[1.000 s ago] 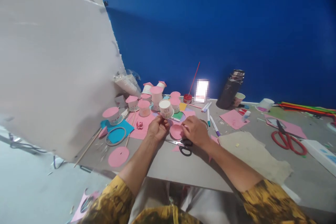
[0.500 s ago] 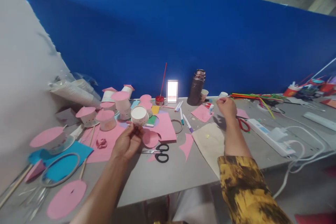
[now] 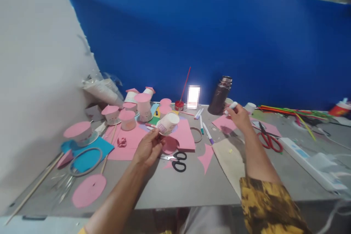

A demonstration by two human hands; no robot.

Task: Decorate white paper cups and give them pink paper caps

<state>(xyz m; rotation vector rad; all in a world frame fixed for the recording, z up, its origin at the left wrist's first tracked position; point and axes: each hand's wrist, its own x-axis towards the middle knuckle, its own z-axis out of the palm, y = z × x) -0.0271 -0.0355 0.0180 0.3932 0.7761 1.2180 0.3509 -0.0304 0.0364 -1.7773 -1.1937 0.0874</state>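
A white paper cup point(image 3: 170, 120) with purplish drawn markings lies tilted in my left hand point(image 3: 149, 148), its fingers closed around the lower end. My right hand point(image 3: 241, 117) pinches a small white bottle point(image 3: 231, 107) above a pink paper sheet point(image 3: 223, 121); its label is hidden. Below the cup are a pink paper disc point(image 3: 170, 145) and black-handled scissors point(image 3: 179, 161). A roll of tape point(image 3: 196, 135) rests between my hands, beside several markers point(image 3: 208, 133).
Pink-topped paper cups point(image 3: 143, 106) crowd the left, near a blue sheet point(image 3: 106, 150) and a hoop point(image 3: 85, 161). A dark thermos point(image 3: 220, 97) stands by the blue partition. Red-handled scissors point(image 3: 270, 142) and a white power strip point(image 3: 309, 164) lie on the right.
My right hand has taken up the small white bottle from the pink sheet. My left hand has tipped the cup onto its side. The view has shifted left.
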